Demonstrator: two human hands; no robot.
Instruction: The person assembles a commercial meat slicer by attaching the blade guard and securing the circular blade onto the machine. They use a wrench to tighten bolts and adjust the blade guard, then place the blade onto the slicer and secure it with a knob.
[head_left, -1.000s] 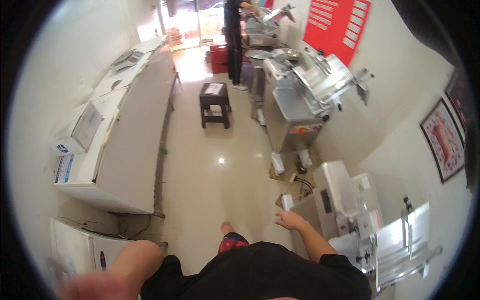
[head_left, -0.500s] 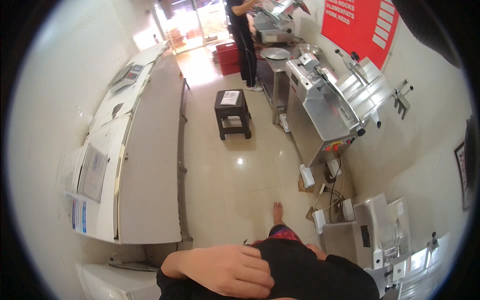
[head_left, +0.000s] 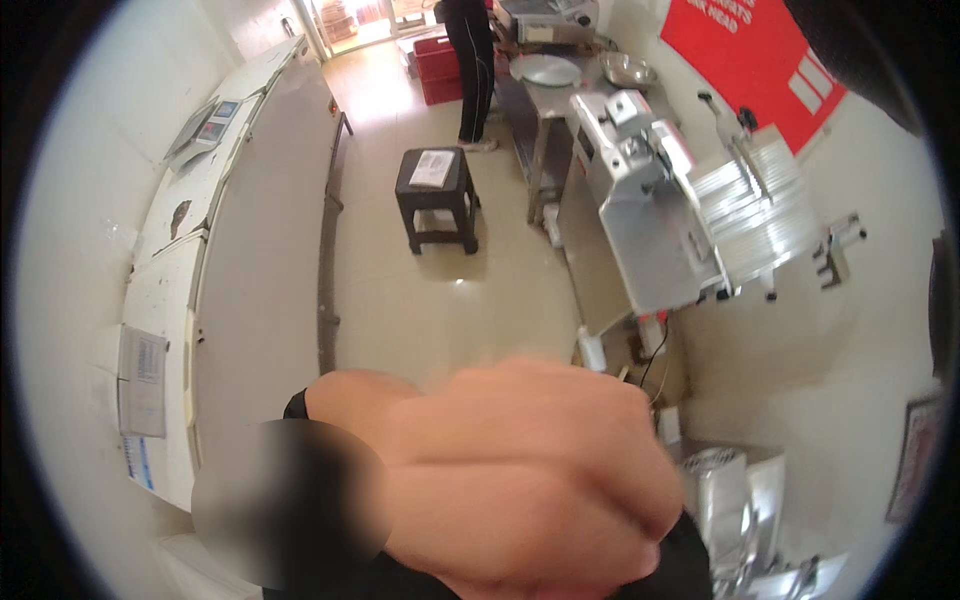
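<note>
Hand: a large blurred hand (head_left: 530, 470) fills the lower centre of the frame, raised close to the camera; which hand it is cannot be told.
Grip: fingers appear curled inward, but the blur hides whether they hold anything.
Progress: nothing on the counters is in hand, so no handling has visibly begun.
Nearest things: a long white chest counter (head_left: 255, 250) runs up the left; a steel slicing machine (head_left: 650, 210) stands at right.
Background: a black stool (head_left: 437, 195) sits mid-floor; another person (head_left: 472, 60) works at upper centre.
</note>
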